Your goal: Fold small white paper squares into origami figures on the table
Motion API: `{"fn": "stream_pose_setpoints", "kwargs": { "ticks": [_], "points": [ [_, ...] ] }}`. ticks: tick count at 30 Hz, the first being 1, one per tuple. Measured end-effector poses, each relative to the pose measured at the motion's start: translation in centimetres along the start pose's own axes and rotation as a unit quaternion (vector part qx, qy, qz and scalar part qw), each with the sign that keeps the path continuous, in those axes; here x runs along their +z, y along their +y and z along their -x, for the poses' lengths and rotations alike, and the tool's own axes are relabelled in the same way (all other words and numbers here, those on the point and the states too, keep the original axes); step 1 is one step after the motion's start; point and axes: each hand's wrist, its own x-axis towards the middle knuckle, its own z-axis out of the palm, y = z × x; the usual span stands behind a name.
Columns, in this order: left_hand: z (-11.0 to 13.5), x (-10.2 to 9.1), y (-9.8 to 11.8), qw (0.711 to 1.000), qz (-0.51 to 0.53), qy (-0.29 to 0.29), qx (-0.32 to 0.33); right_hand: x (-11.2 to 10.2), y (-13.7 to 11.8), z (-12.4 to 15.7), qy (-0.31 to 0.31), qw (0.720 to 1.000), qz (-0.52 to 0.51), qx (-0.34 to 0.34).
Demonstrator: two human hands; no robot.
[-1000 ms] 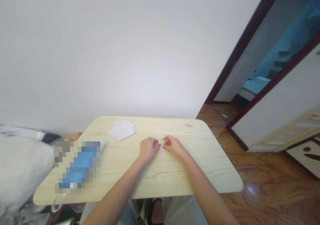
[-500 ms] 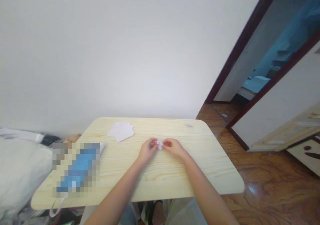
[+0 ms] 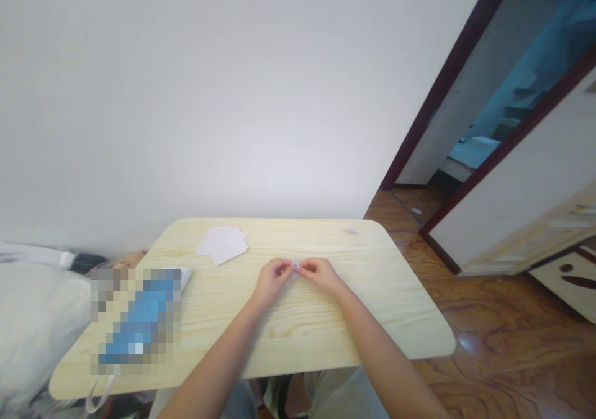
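A small piece of folded white paper [image 3: 295, 270] is pinched between both hands over the middle of the table [image 3: 307, 338]. My left hand [image 3: 274, 278] grips its left side with thumb and fingers. On the other side, my right hand [image 3: 321, 274] holds it the same way, fingertips close to those of the left. The fingers cover much of the paper, so its exact folded form cannot be made out. Several white paper sheets [image 3: 223, 244] lie overlapping at the back left of the table.
A tiny whitish folded piece [image 3: 351, 230] lies at the table's back right. A blurred-out blue item [image 3: 142, 316] with a white strap [image 3: 100, 394] occupies the left side. The white wall [image 3: 279, 96] stands behind, and wooden floor [image 3: 484, 332] shows at right.
My fingertips have drawn closer together on the folded paper, and less of it shows between them. The view has shifted slightly; the other items lie as before.
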Motion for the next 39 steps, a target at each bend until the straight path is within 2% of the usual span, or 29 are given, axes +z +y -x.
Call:
{"fn": "stream_pose_setpoints", "kwargs": {
  "ticks": [8,16,19,23,26,29,34,39],
  "points": [
    [-0.2,-0.5,0.4,1.000,0.024,0.016,0.003,0.1,0.0,0.1,-0.005,0.997,0.051,-0.056],
    [-0.2,-0.9,0.6,1.000,0.004,0.022,0.004,0.7,-0.9,0.4,-0.020,0.993,0.084,-0.076],
    [-0.3,-0.8,0.7,0.999,0.036,0.030,-0.018,0.9,-1.0,0.3,0.010,0.995,0.073,-0.066],
    [-0.3,-0.6,0.6,0.996,0.083,0.012,-0.035,0.7,-0.4,-0.1,0.066,0.997,-0.002,-0.031],
    [-0.2,-0.5,0.4,0.998,0.067,-0.007,-0.019,0.6,0.1,-0.3,0.065,0.997,-0.050,-0.012],
    [-0.1,-0.5,0.1,1.000,0.031,0.000,-0.007,0.7,0.2,-0.3,0.050,0.996,-0.069,-0.011],
    [-0.2,-0.6,-0.3,1.000,0.009,0.015,0.005,1.0,-0.3,-0.1,0.091,0.994,-0.048,-0.022],
    [-0.1,-0.5,-0.3,1.000,0.001,0.028,0.008,1.1,-0.9,0.2,0.130,0.991,0.025,-0.016]
  ]
}}
